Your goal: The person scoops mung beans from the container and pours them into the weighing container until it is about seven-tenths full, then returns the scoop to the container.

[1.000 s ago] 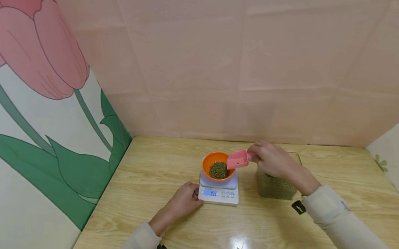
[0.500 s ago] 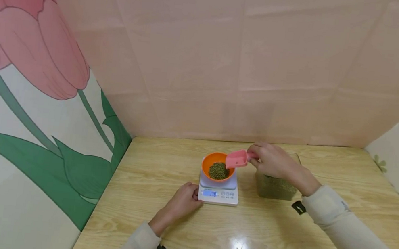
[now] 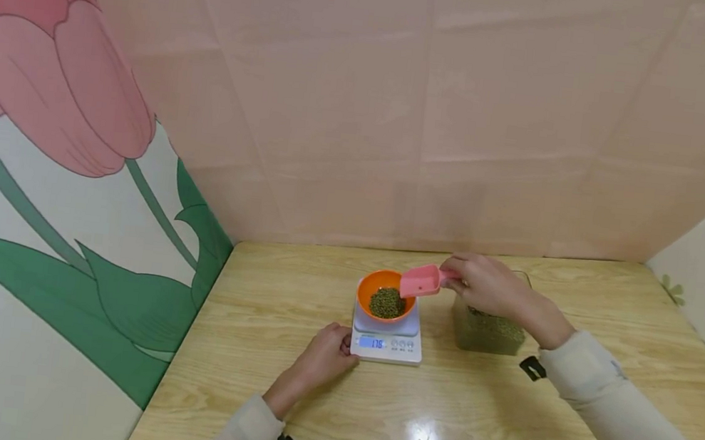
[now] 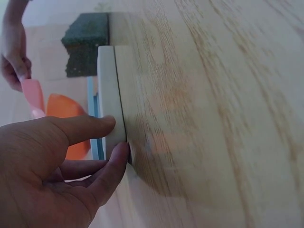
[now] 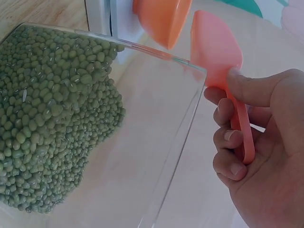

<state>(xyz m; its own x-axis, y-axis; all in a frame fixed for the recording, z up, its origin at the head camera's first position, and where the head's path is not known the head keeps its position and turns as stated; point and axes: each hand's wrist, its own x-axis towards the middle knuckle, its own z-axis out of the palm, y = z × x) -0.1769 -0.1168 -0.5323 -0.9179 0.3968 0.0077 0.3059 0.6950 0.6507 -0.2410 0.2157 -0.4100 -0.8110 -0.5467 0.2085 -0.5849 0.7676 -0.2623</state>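
Note:
A white kitchen scale stands on the table with a lit digital display. On its platform sits an orange bowl with a mound of mung beans inside. At the scale's front left corner, my left hand holds its edge between thumb and finger, plain in the left wrist view. My right hand grips the handle of a pink scoop, fingers curled round it. The scoop is tilted towards the bowl, its lip over the right rim; a dark speck shows in it.
Right of the scale, below my right forearm, is a clear square container with many mung beans heaped to one side. A pink-covered wall backs the wooden table. A tulip-painted wall borders the left.
The display reading has gone up from a second ago, then down slightly. The right hand and scoop have shifted only a little; the left hand stays at the scale's corner.

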